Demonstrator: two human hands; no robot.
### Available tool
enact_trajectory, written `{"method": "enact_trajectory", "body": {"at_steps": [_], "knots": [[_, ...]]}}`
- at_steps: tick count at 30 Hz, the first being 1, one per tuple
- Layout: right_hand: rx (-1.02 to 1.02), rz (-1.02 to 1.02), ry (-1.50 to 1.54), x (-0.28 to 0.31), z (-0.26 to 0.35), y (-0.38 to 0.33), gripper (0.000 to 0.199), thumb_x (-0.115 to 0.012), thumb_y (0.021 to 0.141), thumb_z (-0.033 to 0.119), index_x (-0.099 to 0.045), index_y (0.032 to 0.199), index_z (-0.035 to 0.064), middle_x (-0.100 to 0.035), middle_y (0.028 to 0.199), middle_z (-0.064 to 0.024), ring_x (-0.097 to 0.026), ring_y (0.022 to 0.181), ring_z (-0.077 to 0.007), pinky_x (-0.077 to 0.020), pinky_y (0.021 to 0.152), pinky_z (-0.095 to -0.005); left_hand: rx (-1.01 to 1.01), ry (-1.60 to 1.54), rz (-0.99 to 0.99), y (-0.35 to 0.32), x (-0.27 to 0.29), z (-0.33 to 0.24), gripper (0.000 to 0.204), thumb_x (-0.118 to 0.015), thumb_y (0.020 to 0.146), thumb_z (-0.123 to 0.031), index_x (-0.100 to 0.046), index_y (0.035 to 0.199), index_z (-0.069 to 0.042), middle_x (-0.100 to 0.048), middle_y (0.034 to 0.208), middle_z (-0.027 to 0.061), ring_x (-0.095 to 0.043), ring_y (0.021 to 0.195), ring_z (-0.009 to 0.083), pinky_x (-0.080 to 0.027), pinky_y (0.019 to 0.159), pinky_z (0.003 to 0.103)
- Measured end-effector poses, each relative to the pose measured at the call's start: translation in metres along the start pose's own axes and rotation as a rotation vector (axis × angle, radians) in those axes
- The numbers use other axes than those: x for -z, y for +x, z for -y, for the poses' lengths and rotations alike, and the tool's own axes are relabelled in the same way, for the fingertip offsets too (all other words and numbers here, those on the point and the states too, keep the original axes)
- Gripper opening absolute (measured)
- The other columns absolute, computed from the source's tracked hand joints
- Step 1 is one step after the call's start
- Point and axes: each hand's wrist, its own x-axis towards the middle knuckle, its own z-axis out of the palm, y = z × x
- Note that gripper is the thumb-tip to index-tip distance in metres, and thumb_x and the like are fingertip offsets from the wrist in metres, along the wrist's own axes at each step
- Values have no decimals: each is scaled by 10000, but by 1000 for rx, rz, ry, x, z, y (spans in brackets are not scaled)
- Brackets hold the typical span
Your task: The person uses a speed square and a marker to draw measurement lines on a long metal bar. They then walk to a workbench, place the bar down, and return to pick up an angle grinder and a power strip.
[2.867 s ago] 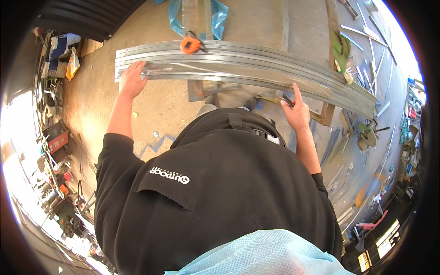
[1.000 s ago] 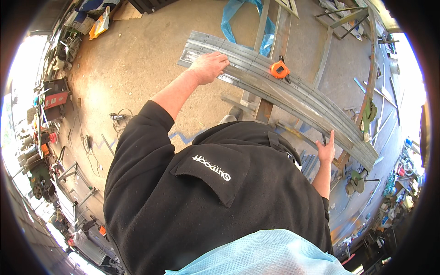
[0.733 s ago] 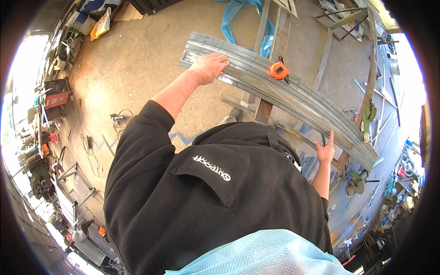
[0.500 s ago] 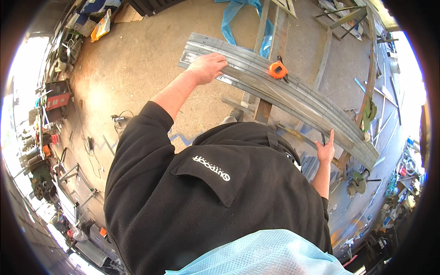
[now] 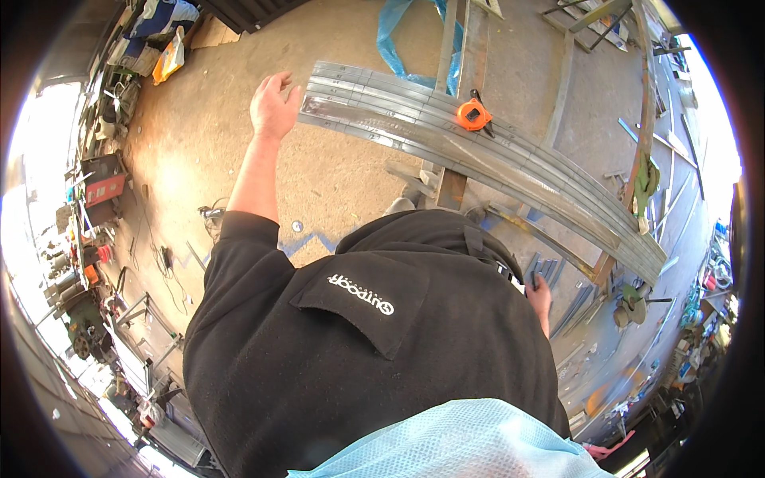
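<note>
A bundle of long grey metal profiles [image 5: 446,131] with marks across them lies slantwise in front of me. On it rests an orange tape measure [image 5: 473,116]. Just off the bundle's left end, my left hand [image 5: 273,109] is raised, fingers apart, with nothing in it. My right hand [image 5: 539,296] is low by my right hip, partly hidden by my black jacket. Its fingers look curled round something small and dark that I cannot make out.
Under the bundle stands a rusty steel frame [image 5: 452,190], with blue plastic sheeting [image 5: 388,40] beyond it. An angle grinder [image 5: 629,307] is near its right end. Cut metal pieces [image 5: 575,307] lie right of my hip. Cluttered shelving runs down the left side.
My left hand has let go of the profiles and moved left, past their end. My right hand has left the bundle and drawn back to my hip.
</note>
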Motion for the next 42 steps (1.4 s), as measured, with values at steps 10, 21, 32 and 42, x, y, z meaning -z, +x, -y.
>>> {"method": "enact_trajectory", "body": {"at_steps": [10, 21, 32, 42], "knots": [[-341, 174, 397, -36, -49, -73, 392, -779, 1022, 313, -768, 1297, 34, -783, 907, -63, -681, 757, -134, -510, 655, -335, 43, -535, 343, 117, -158, -170, 530, -858, 963, -312, -742, 1397, -31, -831, 1218, 114, -780, 1120, 227, -610, 1015, 374], [-720, 31, 618, -44, 8, -194, 474, -834, 1016, 303, -688, 1388, 48, -755, 904, -69, -562, 598, -100, -393, 500, -303, -467, 378, 364, 239, -284, -283, 504, -623, 1063, -291, -607, 1563, -224, -602, 1586, 100, -564, 1490, 309, -538, 1185, 493], [-695, -6, 534, -65, -33, -197, 363, -845, 956, 347, -793, 1099, 17, -803, 915, -68, -751, 856, -184, -560, 752, -376, -730, 448, 336, 253, -251, -317, 226, -573, 1085, -189, -697, 1259, -117, -761, 1290, 142, -755, 1185, 368, -617, 982, 523], [160, -140, 651, 97, 182, -29, 461, -754, 1075, 403, -768, 1296, -1, -782, 998, -58, -667, 890, -183, -562, 848, -412, -358, -1140, 378, 46, -121, -360, 163, -800, 1024, -10, -779, 1186, -14, -830, 1074, 57, -711, 853, 97, -592, 779, 301]]}}
